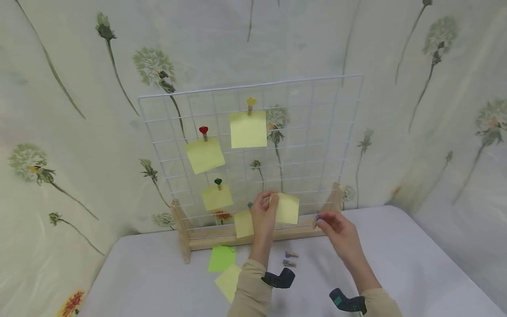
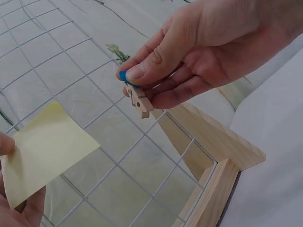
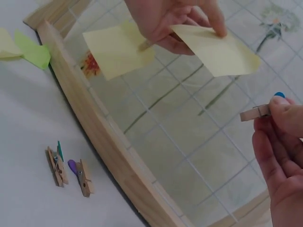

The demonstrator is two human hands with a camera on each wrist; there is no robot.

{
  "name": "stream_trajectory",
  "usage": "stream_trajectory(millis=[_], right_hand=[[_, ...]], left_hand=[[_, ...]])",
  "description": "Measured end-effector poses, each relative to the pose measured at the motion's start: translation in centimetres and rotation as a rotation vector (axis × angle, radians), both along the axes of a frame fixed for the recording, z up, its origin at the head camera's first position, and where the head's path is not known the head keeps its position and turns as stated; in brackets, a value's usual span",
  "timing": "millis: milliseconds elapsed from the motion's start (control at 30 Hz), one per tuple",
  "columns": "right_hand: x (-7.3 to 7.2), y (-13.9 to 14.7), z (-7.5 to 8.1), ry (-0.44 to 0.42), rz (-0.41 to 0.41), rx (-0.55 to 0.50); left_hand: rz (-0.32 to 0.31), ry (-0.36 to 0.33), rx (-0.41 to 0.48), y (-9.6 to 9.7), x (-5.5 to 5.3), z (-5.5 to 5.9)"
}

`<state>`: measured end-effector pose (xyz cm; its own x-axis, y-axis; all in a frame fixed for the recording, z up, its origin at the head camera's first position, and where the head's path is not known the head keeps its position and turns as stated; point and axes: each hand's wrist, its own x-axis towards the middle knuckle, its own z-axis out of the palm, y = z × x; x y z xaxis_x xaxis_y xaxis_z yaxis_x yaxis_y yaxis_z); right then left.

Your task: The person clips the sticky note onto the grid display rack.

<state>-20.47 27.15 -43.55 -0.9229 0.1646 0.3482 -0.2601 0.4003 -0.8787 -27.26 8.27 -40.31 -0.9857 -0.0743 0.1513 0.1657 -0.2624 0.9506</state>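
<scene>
My left hand pinches a yellow sticky note by its left edge, in front of the white wire grid. To its right, my right hand holds a small wooden clothespin with a blue top between thumb and fingers. In the right wrist view the clothespin points toward the note, apart from it. Several yellow notes hang on the grid: one under a yellow heart clothespin, one under a red heart clothespin, one under a green heart clothespin. Another note hangs low, partly behind my left hand.
Two wooden clothespins, one purple-topped and one teal-topped, lie on the white table. A green note and a yellow note lie left of my left forearm. Wooden feet carry the grid.
</scene>
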Motion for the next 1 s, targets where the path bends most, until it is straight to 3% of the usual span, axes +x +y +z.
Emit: stream_trajectory(millis=[100, 367, 600, 1000], right_hand=[[-0.4, -0.1, 0.6, 0.025, -0.026, 0.006], [-1.0, -0.1, 2.5, 0.066, -0.003, 0.031], [-1.4, -0.1, 3.8, 0.078, 0.038, -0.017], [-2.1, -0.1, 6.3, 0.185, 0.043, 0.019]], left_hand=[[0.013, 0.016, -0.016, 0.2, -0.2, 0.3], [0.008, 0.05, -0.072, 0.3, -0.6, 1.7], [-0.009, 0.079, -0.054, 0.5, -1.0, 3.3], [0.049, 0.082, -0.102, 0.7, -1.5, 5.6]])
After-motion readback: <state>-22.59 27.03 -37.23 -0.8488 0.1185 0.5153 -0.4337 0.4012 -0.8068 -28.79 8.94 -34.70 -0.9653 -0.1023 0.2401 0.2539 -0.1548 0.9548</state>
